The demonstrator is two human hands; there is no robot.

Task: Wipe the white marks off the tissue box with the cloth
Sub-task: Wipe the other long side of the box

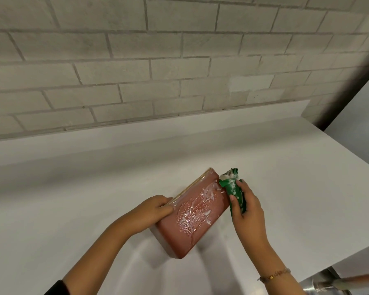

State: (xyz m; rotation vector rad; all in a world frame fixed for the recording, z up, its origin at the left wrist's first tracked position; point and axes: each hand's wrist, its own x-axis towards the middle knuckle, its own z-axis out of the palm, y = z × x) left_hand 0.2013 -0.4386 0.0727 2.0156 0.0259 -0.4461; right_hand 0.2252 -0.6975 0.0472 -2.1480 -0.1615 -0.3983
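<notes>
Gripping the pink tissue box by its upper left edge, the left hand holds it tilted over a white counter. White marks smear its face. Right hand clutches a bunched green cloth at the box's upper right corner.

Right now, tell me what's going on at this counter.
A person is cleaning a reddish-brown tissue box over a white counter. The left hand grips the box by its left edge and holds it tilted. The right hand holds a bunched green cloth against the box's upper right corner. White marks are smeared across the middle of the box's broad face, so the wiping is not finished. The cloth itself already carries white residue.
</notes>
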